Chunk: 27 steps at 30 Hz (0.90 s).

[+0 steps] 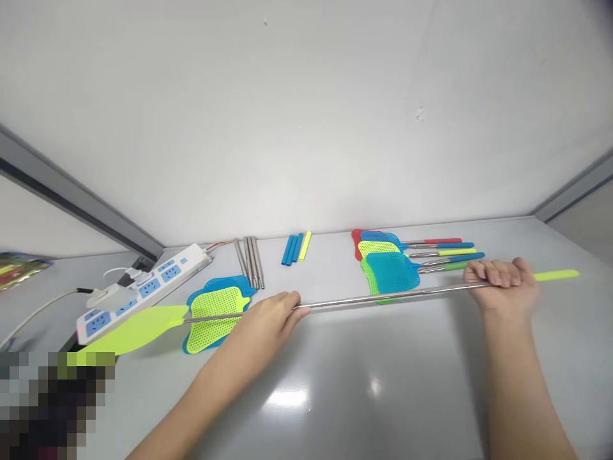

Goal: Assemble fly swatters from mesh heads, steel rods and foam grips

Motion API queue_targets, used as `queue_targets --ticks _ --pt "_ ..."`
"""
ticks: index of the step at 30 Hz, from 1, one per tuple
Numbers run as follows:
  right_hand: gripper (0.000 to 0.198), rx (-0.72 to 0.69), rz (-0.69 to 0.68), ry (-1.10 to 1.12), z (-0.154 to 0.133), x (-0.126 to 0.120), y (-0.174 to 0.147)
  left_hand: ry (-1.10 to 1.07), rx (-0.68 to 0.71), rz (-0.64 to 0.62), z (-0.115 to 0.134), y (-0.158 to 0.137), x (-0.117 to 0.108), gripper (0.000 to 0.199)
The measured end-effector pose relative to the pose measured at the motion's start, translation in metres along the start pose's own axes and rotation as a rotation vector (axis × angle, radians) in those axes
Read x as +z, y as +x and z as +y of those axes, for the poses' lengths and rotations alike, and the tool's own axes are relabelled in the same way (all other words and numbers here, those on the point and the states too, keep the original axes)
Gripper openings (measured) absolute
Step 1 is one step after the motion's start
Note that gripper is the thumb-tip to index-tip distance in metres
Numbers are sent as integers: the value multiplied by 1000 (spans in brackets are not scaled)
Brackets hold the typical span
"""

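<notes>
A fly swatter (pixel 364 299) with a long metal telescopic rod lies stretched across my view, its yellow-green head at the left and its yellow-green grip at the right. My left hand (pixel 274 314) is closed around the rod, not far from the head. Near the grip, my right hand (pixel 505 287) wraps round the other end of the rod, knuckles up. Below the rod's left part lie loose swatter heads, a yellow-green one (pixel 215 316) on top of blue ones (pixel 230 282). Behind the rod on the right is a group of finished-looking swatters (pixel 393 271) with red, blue, yellow and green handles.
A white power strip (pixel 184 265) with plugs and cables stands at the left. Several metal rods (pixel 253 260) lie beside it, then blue and yellow handle tubes (pixel 292 249). A pale wall (pixel 297 128) closes off the back of the grey table (pixel 364 377). A shiny packet (pixel 19 275) is far left.
</notes>
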State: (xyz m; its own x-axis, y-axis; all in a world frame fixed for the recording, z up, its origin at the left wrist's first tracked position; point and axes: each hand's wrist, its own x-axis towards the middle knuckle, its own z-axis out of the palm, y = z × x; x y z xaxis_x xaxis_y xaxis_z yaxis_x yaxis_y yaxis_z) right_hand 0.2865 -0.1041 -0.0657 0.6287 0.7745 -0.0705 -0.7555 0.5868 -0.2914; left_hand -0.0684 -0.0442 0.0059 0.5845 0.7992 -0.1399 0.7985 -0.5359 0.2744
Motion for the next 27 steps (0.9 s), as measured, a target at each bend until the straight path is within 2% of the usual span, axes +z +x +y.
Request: queue_targets --ticks 2,5,7,10,14,16,18,22,27 --pt "31 -36 13 -15 -6 -4 0 -38 -24 -1 -11 -4 2 37" --pt "29 4 56 18 -2 -8 3 -52 1 25 -20 -6 9 37" --pt "27 70 84 59 12 -7 5 -36 13 59 -21 -5 16 37" --pt "24 153 75 57 51 4 -3 -16 52 92 -15 0 23 36" --pt "17 552 6 12 116 26 -41 27 89 137 -6 9 26 35" --pt "14 691 -46 -73 140 35 -65 49 122 155 -1 12 26 34" --pt "15 768 -135 -181 155 39 -83 58 160 165 1 14 27 34" --pt "16 783 -232 -294 158 37 -95 52 189 188 -2 15 32 32" --pt "15 761 -190 -328 148 31 -80 75 126 264 -30 15 35 29"
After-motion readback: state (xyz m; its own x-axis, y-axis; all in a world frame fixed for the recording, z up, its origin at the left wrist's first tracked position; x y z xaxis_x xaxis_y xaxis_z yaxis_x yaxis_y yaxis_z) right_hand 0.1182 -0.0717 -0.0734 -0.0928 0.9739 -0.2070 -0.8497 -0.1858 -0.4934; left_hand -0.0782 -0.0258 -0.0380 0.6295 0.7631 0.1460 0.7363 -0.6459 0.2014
